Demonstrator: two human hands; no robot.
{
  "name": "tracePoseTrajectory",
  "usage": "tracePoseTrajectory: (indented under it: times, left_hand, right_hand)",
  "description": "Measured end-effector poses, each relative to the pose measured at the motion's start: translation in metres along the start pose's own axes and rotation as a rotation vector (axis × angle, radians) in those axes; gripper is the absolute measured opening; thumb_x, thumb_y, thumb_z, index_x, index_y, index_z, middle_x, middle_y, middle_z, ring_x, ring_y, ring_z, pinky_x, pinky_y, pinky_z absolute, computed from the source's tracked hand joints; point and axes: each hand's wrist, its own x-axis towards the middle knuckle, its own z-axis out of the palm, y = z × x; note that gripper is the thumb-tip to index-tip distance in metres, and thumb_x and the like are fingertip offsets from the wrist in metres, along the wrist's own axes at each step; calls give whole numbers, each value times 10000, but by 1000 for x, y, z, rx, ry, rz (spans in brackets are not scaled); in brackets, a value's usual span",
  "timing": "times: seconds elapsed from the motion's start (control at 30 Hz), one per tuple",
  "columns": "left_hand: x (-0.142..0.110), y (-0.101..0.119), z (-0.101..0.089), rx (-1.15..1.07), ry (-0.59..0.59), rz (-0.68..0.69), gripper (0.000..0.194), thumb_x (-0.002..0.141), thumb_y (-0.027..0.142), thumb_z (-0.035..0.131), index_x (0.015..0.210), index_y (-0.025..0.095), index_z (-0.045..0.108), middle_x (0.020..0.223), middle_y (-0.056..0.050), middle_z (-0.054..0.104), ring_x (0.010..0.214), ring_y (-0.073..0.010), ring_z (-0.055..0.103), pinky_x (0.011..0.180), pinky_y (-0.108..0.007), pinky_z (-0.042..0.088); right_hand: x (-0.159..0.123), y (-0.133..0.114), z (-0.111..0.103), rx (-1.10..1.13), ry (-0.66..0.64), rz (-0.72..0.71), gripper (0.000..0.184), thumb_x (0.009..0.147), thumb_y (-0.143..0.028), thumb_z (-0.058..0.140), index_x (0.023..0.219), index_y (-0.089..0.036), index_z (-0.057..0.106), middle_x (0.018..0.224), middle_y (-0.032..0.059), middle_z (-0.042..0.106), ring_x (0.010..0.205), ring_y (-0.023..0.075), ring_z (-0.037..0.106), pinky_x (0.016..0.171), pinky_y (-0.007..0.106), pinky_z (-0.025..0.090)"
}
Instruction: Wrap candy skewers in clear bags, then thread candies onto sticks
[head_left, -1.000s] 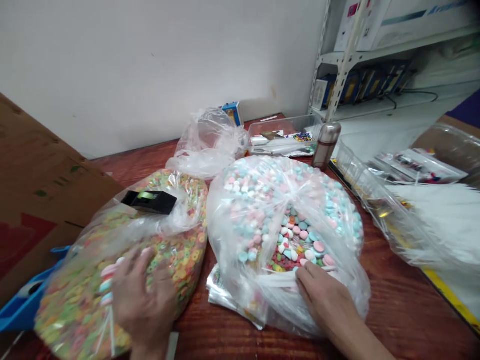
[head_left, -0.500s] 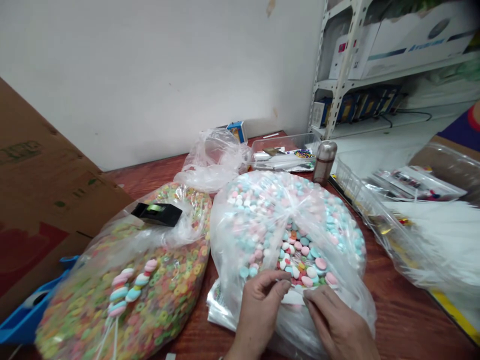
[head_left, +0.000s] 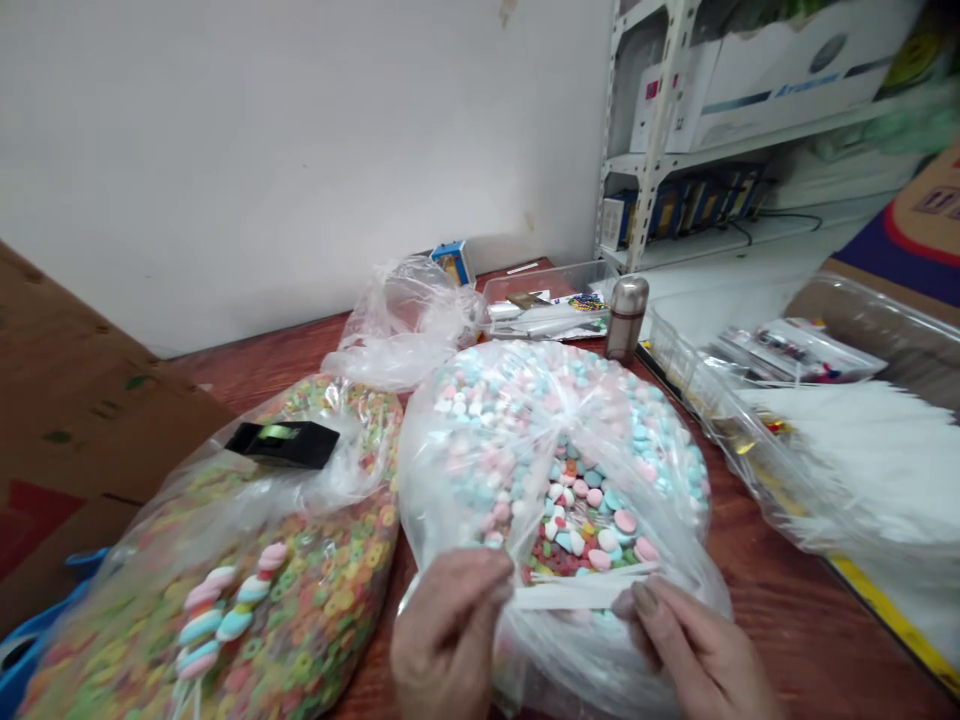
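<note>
My left hand (head_left: 450,625) and my right hand (head_left: 690,640) are over the front of a clear plastic bag (head_left: 450,460) full of pink, blue and white candies. Their fingers pinch at either end of a narrow white strip (head_left: 566,598) that spans between them. Blur keeps me from making out its exact kind. Just behind it, the bag's opening shows loose candies (head_left: 592,500) and small coloured rings. To the left, two candy skewers (head_left: 199,625) with pale strings or sticks lie on a bag of fruit-coloured rings (head_left: 330,580).
A black tape dispenser (head_left: 285,443) rests on the ring bag. Behind are a crumpled plastic bag (head_left: 405,320), a clear tray (head_left: 547,310) and a metal flask (head_left: 626,318). At right stands a plastic bin (head_left: 712,420) of white packets; cardboard (head_left: 90,440) stands at left.
My hands have moved apart, the left one further left, and more of the white strip shows between them. The whole view has shifted slightly.
</note>
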Motion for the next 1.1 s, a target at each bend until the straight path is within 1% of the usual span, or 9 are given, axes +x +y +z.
tracePoseTrajectory:
  times: [0.13, 0.2, 0.3, 0.4, 0.53, 0.63, 0.77, 0.93, 1.1]
  left_hand:
    - [-26, -9, 24, -23, -586, 412, 283, 852, 273, 656, 1087, 412, 732, 819, -23, 774, 728, -215, 712, 691, -309, 577]
    - [-33, -17, 37, -6, -656, 490, 361, 861, 228, 644, 1188, 374, 684, 895, -46, 775, 813, -220, 716, 767, -314, 573]
    - [-22, -32, 47, 128, -530, 554, 413, 890, 153, 578, 1291, 249, 608, 1070, -129, 730, 998, -244, 671, 857, -358, 547]
    - [5, -45, 54, 340, -539, 451, 339, 922, 84, 467, 1170, 217, 656, 1043, -112, 703, 980, -232, 633, 834, -379, 532]
    - [26, -58, 72, 528, -799, 422, 215, 922, 196, 543, 1091, 241, 669, 1025, -59, 697, 987, -246, 586, 870, -417, 500]
    - [26, -59, 81, 603, -815, 385, 136, 911, 226, 567, 976, 221, 687, 888, -55, 685, 911, -254, 578, 820, -427, 491]
    - [27, -50, 76, 358, -609, 107, 138, 888, 177, 560, 927, 197, 691, 925, -79, 686, 930, -250, 600, 833, -412, 486]
    - [26, -40, 77, -341, -381, -730, 297, 778, 382, 702, 980, 164, 712, 722, -24, 689, 583, -161, 613, 599, -296, 516]
    - [15, -32, 90, -663, -282, -927, 412, 694, 423, 792, 1009, 158, 758, 877, -64, 748, 760, -175, 665, 716, -271, 519]
  right_hand:
    - [9, -13, 9, 633, -88, 425, 352, 873, -558, 564, 861, -214, 635, 741, -3, 639, 567, 117, 570, 503, 205, 424]
    - [17, -12, -1, 702, 3, 462, 319, 841, -537, 630, 850, -218, 635, 683, -34, 596, 536, 98, 545, 498, 191, 422]
    - [28, -2, -32, 394, 181, 292, 285, 862, -506, 617, 977, -248, 662, 651, -49, 556, 561, 120, 558, 523, 202, 455]
    - [38, 11, -51, -154, 95, 56, 233, 903, -415, 563, 995, -239, 686, 867, 23, 651, 864, 202, 641, 758, 276, 505]
    - [52, 26, -34, -658, -138, -56, 257, 924, -221, 441, 1046, -238, 666, 928, 55, 642, 855, 220, 647, 749, 319, 483]
    - [63, 34, -18, -750, -140, -42, 268, 885, -163, 470, 1043, -250, 669, 948, 57, 643, 762, 209, 651, 630, 287, 445]
    - [72, 38, -23, -691, -117, -52, 141, 861, -181, 518, 855, -228, 651, 822, 21, 659, 742, 200, 648, 627, 269, 442]
    - [59, 27, -21, -538, 9, -117, 153, 922, -278, 498, 1014, -218, 604, 862, 12, 690, 733, 158, 658, 644, 237, 512]
    - [43, 30, 3, -573, 145, -518, 271, 911, -113, 446, 1131, -217, 566, 1001, 63, 681, 964, 203, 672, 741, 273, 554]
